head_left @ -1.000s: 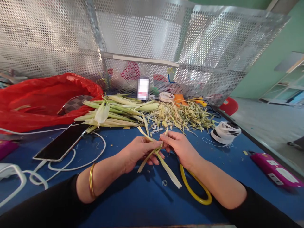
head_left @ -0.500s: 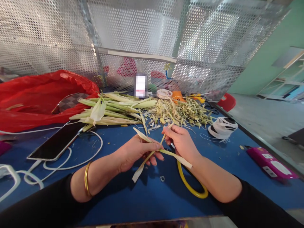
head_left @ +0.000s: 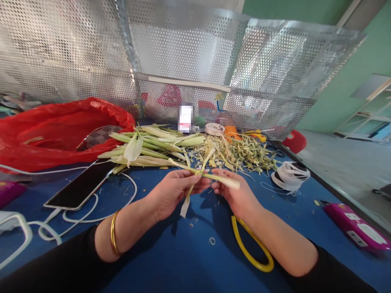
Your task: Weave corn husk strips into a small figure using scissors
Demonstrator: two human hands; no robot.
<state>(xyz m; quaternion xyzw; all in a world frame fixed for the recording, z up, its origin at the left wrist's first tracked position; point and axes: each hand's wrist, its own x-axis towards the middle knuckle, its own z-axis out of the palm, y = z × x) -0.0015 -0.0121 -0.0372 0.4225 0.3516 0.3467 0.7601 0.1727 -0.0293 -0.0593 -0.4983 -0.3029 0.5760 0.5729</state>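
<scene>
Two narrow pale corn husk strips [head_left: 202,172] cross each other in front of me. My left hand [head_left: 174,190] pinches them at the crossing, thumb on top and fingers beneath. One strip's wide end hangs below the left hand; its other end points up and away. My right hand [head_left: 233,191] is just right of the crossing, fingers loosely curled and apart, partly covered by a strip's broad end. No firm grip shows there. Beyond the hands lies a pile of green and cream corn husks [head_left: 155,146], beside a heap of shredded plant bits [head_left: 241,152].
A red plastic bag [head_left: 64,152] and a phone [head_left: 81,185] with a white cable lie left. Right are a spool of white cord [head_left: 290,176] and a purple pack [head_left: 356,226]. Near my right forearm lies a yellow loop [head_left: 255,260]. A perforated metal screen [head_left: 183,49] stands behind.
My right hand has let go of the strip's upper end and come down right of the crossing. My left hand still pinches the strips. The view has shifted slightly.
</scene>
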